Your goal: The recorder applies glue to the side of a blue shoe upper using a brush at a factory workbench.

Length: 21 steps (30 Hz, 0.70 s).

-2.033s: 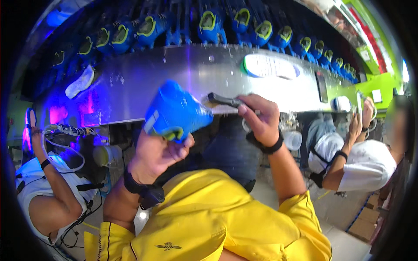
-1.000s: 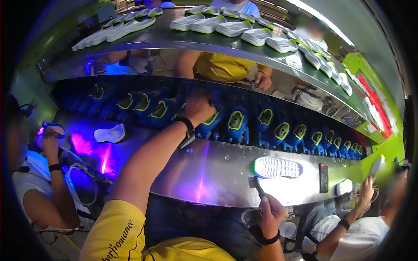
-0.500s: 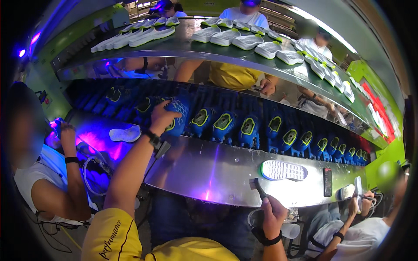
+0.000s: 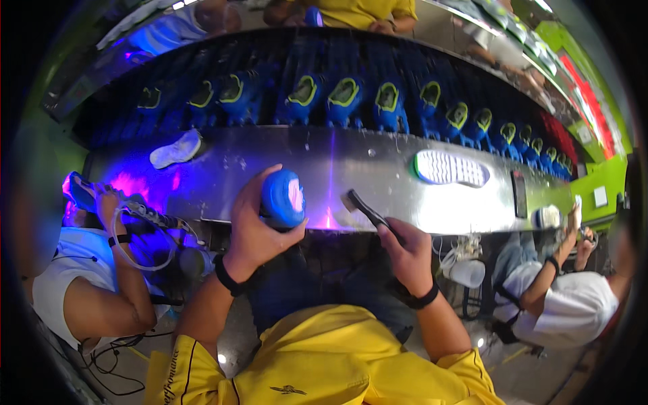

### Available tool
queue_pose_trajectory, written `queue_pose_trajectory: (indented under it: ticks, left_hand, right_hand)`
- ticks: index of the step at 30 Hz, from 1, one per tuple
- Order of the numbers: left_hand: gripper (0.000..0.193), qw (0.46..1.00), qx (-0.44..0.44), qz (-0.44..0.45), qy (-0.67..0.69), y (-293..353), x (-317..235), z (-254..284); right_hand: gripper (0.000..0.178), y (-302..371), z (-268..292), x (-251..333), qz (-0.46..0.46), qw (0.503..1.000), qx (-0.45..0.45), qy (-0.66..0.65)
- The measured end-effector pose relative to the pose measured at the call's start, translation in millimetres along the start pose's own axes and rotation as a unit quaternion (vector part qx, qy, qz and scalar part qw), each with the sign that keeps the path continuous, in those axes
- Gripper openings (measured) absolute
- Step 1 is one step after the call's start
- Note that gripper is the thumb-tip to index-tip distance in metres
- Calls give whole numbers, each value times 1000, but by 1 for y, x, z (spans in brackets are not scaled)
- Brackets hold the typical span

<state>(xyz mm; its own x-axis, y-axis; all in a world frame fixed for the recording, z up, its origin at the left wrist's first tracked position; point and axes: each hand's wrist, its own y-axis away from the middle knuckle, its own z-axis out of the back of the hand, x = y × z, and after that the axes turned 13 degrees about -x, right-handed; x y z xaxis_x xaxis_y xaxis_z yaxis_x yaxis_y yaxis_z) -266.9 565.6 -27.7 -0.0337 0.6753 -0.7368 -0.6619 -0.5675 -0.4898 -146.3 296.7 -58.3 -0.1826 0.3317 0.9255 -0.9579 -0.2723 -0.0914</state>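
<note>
My left hand (image 4: 251, 233) is wrapped around a blue shoe upper (image 4: 278, 206), holding it up over the front edge of the metal work surface (image 4: 391, 152). One end of the upper points up at me, and a pale pinkish patch shows on it. In my right hand (image 4: 410, 260) is a small brush (image 4: 368, 208) with a black handle, gripped near its lower end. Its bristle head points up and left, a short gap away from the upper. Fingers partly hide the upper's lower part.
Beyond the work surface, several blue shoe uppers (image 4: 344, 94) with lime collars stand in a row. A white sole (image 4: 177, 150) lies at left, another sole (image 4: 451, 167) with its tread up at right, beside a dark flat object (image 4: 518, 194). Co-workers sit on both sides.
My left hand has drawn the blue upper from the row toward me and tilted it end-up. My right hand has moved slightly left and up with the brush. The view has tipped downward.
</note>
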Motion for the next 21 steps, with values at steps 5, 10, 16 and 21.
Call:
queue_pose_trajectory:
  ticks: [5, 10, 16, 21]
  left_hand:
    - [80, 981, 10, -163, -105, 45, -11, 11]
    - [75, 975, 16, -191, -113, 77, 1, 14]
    - [74, 975, -8, -194, -108, 84, 9, 16]
    - [72, 975, -12, -194, -104, 87, 15, 15]
  right_hand:
    - [27, -2, -32, 0, -84, 994, 74, -18]
    - [31, 5, -70, -16, -44, 997, 54, -22]
    - [27, 19, -80, -15, -61, 995, 73, -34]
    - [24, 44, -63, -12, -107, 978, 118, -134]
